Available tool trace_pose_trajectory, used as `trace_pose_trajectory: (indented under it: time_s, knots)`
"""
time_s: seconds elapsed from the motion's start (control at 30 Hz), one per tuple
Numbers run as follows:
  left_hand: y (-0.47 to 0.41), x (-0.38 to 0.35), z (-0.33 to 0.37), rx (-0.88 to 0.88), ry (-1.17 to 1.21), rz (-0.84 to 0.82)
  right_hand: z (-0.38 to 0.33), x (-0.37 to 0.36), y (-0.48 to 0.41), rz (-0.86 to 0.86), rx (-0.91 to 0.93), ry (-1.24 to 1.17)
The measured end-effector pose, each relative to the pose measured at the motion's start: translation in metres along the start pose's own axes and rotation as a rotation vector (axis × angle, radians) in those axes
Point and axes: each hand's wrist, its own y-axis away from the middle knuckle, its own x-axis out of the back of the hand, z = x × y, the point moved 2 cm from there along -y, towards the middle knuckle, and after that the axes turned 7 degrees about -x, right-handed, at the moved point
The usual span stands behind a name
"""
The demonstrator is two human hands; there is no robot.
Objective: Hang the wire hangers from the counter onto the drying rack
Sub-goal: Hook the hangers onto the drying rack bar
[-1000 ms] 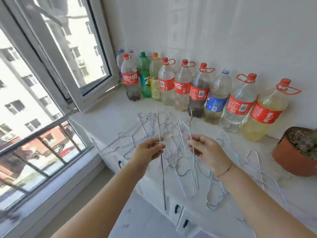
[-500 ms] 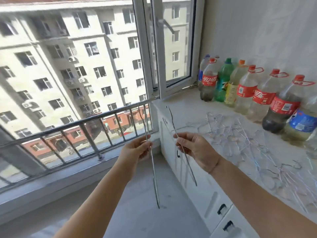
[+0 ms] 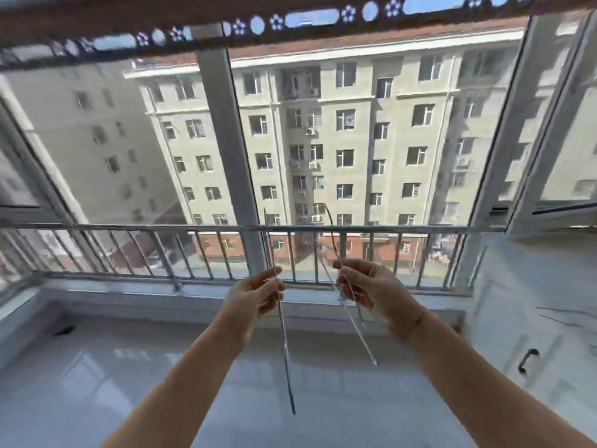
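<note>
Hangers sit one to each hand on my feed. The left hand [image 3: 255, 294] pinches a thin grey wire hanger [image 3: 286, 350] between thumb and curled fingers. I see that hanger edge-on, running almost straight down from the grip toward the pale glossy tiled floor [image 3: 97, 367]. The right hand [image 3: 376, 294] is clamped the same way on a second grey wire hanger [image 3: 365, 343], which slants down and to the right below the fingers. Its upper end curves up in front of the metal balcony railing [image 3: 355, 228]. The two hands are level and near each other, and the hangers do not touch.

High overhead, the dark perforated drying-rack bar [image 3: 323, 32] crosses the whole top of the view, well apart from both hanger tops.

On the right stands a white cabinet [image 3: 504, 334] with a dark curved handle [image 3: 528, 360]. Its door is closed, so I cannot tell what it holds. The white counter [image 3: 549, 253] runs above it, just beside the right forearm.

Ahead, the railing and a white window post [image 3: 226, 140] close off the front edge, and an open window sash [image 3: 549, 124] leans in at upper right. Between the hands and the bar I see only glass and open air
</note>
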Motion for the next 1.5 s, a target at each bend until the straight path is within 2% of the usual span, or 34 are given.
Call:
trace_pose_trajectory:
  time_s: [0.33,0.6,0.83,1.1,1.23,1.5]
  knots:
    - [0.042,0.223,0.069,-0.120,-0.016,0.315,0.038,-0.232,-0.085,-0.284,-0.021,-0.036]
    - [0.052,0.354,0.102,-0.177,-0.027,0.546,0.062,-0.379,-0.155,-0.517,-0.056,-0.015]
    - [0.020,0.453,0.147,-0.260,-0.058,0.674,0.069,-0.493,-0.234,-0.637,-0.072,-0.013]
    - [-0.039,0.556,0.210,-0.352,-0.079,0.751,0.048,-0.612,-0.331,-0.737,0.021,0.028]
    - [-0.065,0.608,0.236,-0.373,-0.103,0.709,0.047,-0.664,-0.371,-0.733,0.098,0.087]
    - [-0.123,0.718,0.299,-0.435,-0.102,0.603,0.048,-0.773,-0.441,-0.639,0.207,0.041]
